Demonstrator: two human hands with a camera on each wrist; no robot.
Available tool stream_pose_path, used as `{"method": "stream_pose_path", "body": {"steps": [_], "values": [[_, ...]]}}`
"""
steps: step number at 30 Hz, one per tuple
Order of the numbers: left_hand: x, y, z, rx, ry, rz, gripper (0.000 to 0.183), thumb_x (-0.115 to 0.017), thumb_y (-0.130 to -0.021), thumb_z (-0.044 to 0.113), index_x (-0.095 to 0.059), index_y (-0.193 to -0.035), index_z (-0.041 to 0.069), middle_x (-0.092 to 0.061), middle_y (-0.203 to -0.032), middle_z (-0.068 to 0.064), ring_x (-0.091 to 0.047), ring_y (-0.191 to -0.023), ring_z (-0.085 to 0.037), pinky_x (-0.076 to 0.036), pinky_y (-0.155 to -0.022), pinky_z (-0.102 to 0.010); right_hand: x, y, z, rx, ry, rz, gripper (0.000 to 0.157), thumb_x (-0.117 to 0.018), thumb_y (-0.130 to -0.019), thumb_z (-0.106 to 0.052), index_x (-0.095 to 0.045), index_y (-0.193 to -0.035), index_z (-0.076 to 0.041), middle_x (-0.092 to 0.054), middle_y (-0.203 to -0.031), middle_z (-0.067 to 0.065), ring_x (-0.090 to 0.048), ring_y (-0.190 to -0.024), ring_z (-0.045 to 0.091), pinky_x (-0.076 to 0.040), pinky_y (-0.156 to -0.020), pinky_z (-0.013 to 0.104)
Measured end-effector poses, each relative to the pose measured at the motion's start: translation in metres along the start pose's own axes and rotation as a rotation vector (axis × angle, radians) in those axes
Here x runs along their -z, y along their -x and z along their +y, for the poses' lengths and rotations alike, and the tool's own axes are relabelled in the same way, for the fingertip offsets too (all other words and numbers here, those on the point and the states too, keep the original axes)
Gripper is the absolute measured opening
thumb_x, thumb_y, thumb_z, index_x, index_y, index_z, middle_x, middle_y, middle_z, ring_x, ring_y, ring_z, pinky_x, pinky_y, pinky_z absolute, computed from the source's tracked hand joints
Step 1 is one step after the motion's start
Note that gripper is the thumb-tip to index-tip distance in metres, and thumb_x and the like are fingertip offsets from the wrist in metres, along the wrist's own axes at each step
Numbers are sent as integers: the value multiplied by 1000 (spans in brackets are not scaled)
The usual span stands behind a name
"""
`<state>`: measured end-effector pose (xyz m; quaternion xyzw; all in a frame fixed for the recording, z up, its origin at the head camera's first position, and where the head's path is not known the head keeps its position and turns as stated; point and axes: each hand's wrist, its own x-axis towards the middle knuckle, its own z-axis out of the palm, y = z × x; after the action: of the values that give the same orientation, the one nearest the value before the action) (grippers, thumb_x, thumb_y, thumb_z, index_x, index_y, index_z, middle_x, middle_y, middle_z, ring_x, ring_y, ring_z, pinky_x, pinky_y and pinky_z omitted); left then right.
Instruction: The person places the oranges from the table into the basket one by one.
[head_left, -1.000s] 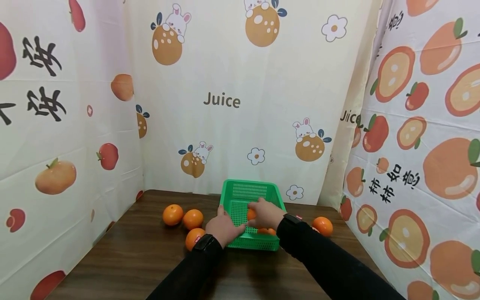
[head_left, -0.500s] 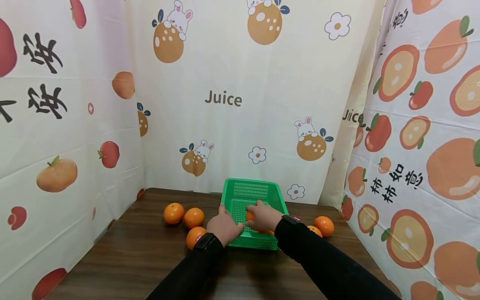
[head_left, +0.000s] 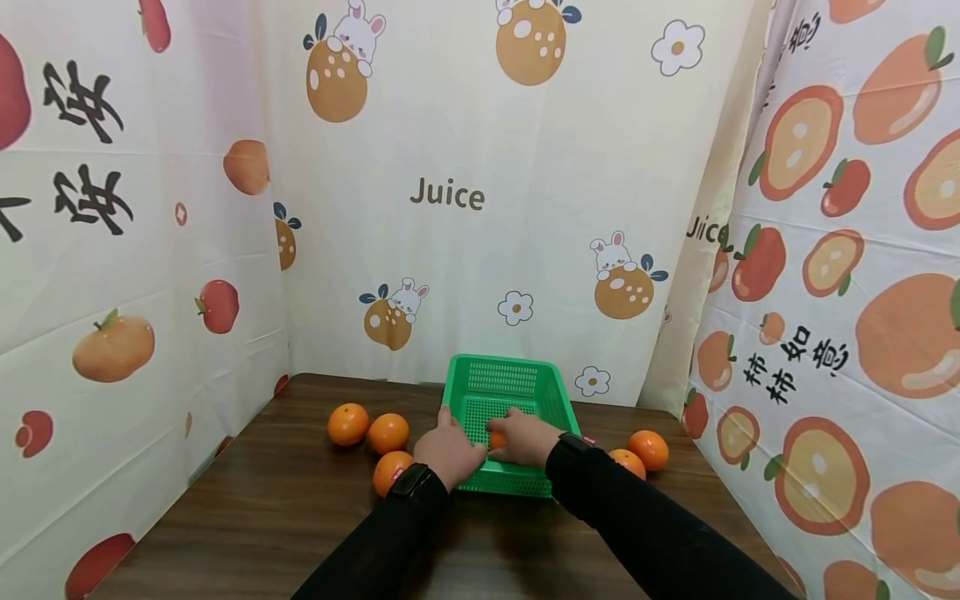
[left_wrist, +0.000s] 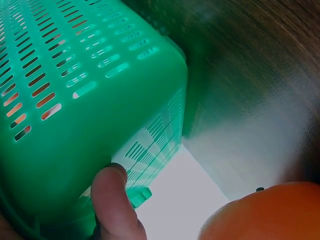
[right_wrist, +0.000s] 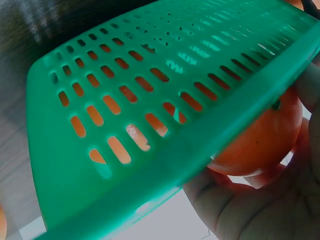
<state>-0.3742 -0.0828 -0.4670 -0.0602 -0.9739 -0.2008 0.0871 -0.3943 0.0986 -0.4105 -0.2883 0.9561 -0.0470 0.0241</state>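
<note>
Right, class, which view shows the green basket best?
The head view: the green basket shows nearly whole, open top included, though left hand and right hand hide parts. Both wrist views show closer, cropped, slotted walls.

I am operating a black-sleeved left arm (head_left: 375,546) and right arm (head_left: 652,525), both stretching forward to the green basket (head_left: 510,377) from its near side. My left hand (head_left: 448,455) is resting at the basket's near left corner, index finger (head_left: 445,418) pointing along the left rim, thumb (head_left: 477,455) spreading away. My right hand (head_left: 525,438) is gripping inside the basket, fingers curling, its wrist (head_left: 572,447) crossing the right rim.
</note>
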Motion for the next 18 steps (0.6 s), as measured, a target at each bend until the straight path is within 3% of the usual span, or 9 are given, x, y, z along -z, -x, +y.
{"method": "stream_pose_path", "body": {"steps": [6,18], "values": [[-1,1,0,5,18,11,73,-55,-102,49,-56,-150,-5,-32,-172,-25,-51,-44,-23,-33,-45,-34,0,0,-3,54,-6,10,39,-77,-98,-34,-73,-135,-21,-65,-111,7,-54,-85,17,-49,-75,34],[-2,1,1,26,45,20,71,-57,-100,45,-58,-148,-6,-32,-172,-26,-51,-45,-24,-34,-46,-34,-7,-9,2,63,-21,-24,35,-75,-100,-32,-74,-133,-20,-73,-112,3,-55,-93,18,-48,-80,33]]}}
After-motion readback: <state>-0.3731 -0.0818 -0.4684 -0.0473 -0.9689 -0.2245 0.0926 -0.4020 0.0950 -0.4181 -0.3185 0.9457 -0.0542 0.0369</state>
